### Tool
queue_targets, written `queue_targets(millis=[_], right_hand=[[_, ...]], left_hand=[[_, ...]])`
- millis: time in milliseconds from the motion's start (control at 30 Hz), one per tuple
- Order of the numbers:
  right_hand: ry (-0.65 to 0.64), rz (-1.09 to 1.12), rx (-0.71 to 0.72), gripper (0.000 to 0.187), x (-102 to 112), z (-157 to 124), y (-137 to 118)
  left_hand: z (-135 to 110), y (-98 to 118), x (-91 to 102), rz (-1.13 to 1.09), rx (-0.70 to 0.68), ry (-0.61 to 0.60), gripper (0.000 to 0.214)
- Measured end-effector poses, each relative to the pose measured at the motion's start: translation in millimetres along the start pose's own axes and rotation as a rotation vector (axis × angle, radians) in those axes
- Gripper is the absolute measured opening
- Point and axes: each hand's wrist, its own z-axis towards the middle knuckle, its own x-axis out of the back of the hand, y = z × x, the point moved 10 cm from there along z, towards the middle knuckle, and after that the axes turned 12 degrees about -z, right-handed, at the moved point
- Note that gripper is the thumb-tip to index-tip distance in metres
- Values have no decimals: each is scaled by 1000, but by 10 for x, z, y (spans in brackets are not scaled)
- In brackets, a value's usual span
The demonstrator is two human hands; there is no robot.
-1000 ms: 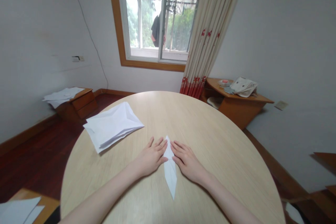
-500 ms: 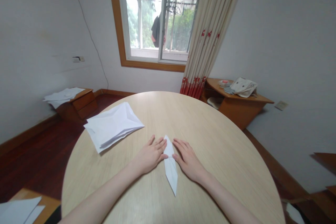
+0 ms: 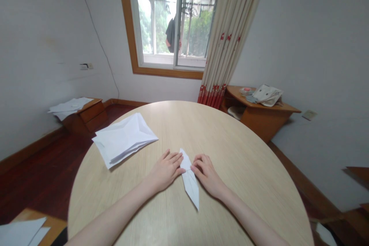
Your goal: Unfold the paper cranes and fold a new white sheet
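Note:
A narrow folded white paper [image 3: 191, 183], pointed at both ends, lies on the round light-wood table [image 3: 230, 153] in front of me. My left hand [image 3: 166, 170] rests flat beside its left edge, fingers stretched out with the tips on the paper's upper half. My right hand [image 3: 206, 173] sits on the paper's right side with its fingers curled, the tips pressing at the paper's middle. Neither hand lifts the paper off the table.
A stack of white sheets [image 3: 123, 138] lies on the table to the far left. A low wooden cabinet [image 3: 86, 113] with papers stands by the left wall. A corner shelf [image 3: 259, 111] holds a bag at the right. More paper [image 3: 20, 230] shows bottom left.
The paper's near tip has swung slightly to the right. My right hand's fingers have curled in from flat, and both hands have drawn closer at the paper's middle.

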Motion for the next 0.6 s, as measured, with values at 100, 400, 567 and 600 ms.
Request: queue_targets(millis=[100,400,567,600], right_hand=[[5,47,-6,21,27,1,-5],[15,223,-7,24,89,23,-64],[21,298,12,23,94,16,-106],[27,304,19,23,102,14,-116]], left_hand=[[5,14,28,0,6,1,46],[-4,56,197,-199,62,110,32],[-10,76,209,-230,47,138,32],[-7,99,208,-223,29,130,31]])
